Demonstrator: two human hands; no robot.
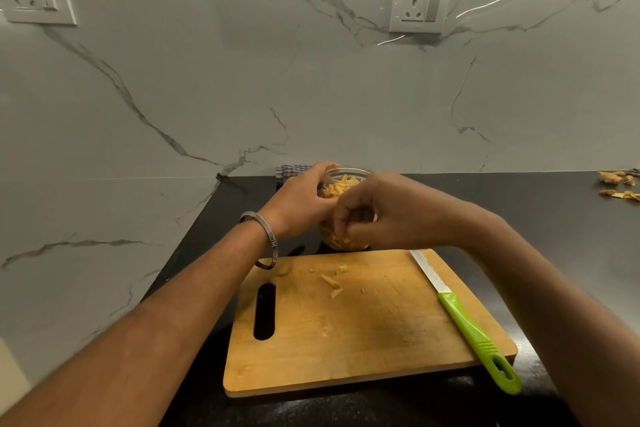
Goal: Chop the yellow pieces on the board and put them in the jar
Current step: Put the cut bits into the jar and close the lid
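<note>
left hand (300, 198) wraps around the clear jar (341, 243), which stands on the black desk (540, 211) just behind the board (363, 333). right hand (367, 215) hangs before the jar, fingers curled; whether it holds anything, can't tell. a few yellow pieces (333, 282) lie on the board, the green-handled knife (464, 315) along its right side.

we find open room over the board's (363, 333) near half, while the knife (464, 315) along its right edge and the jar (341, 215) at its far edge block us.
</note>
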